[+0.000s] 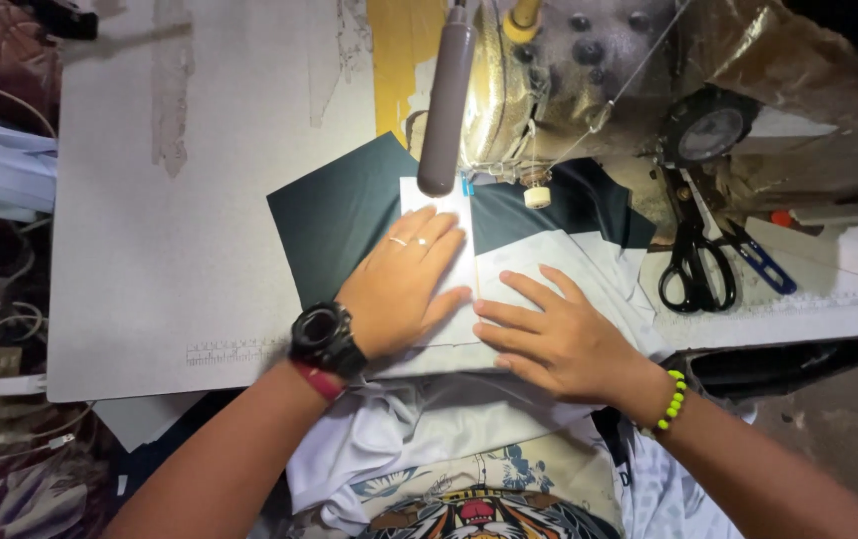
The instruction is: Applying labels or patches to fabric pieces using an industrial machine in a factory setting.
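**Both palms flat on the white panel, its long edge running toward the needle**

The person's left hand (404,289), wearing a black wristwatch (323,337) and rings, lies open and flat, fingers together, on a pale white rectangular fabric panel (449,260). The right hand (559,334), with a bead bracelet of yellow-green (672,399) at the wrist, also lies open, fingers spread, pressing a larger piece of white cloth (599,262) just beside the left hand; the two hands nearly touch at the thumb side.

The white panel sits on top of a dark green fabric sheet (334,220), which spreads out to the left and behind. The panel's long axis runs away from the person, straight toward the presser foot area of the worn, gold-toned industrial sewing machine (569,80). The far short edge of the panel lies directly ahead of the left fingertips, so the left hand is the nearer one to the needle; the right hand is further back and to the side. Whether the panel's far edge already sits under the foot cannot be told, since a grey cylindrical lamp head (446,100) hangs in front of it.

Black-handled scissors (693,265) rest on the grey sewing table (170,250) to the right of the machine, well apart from both hands.
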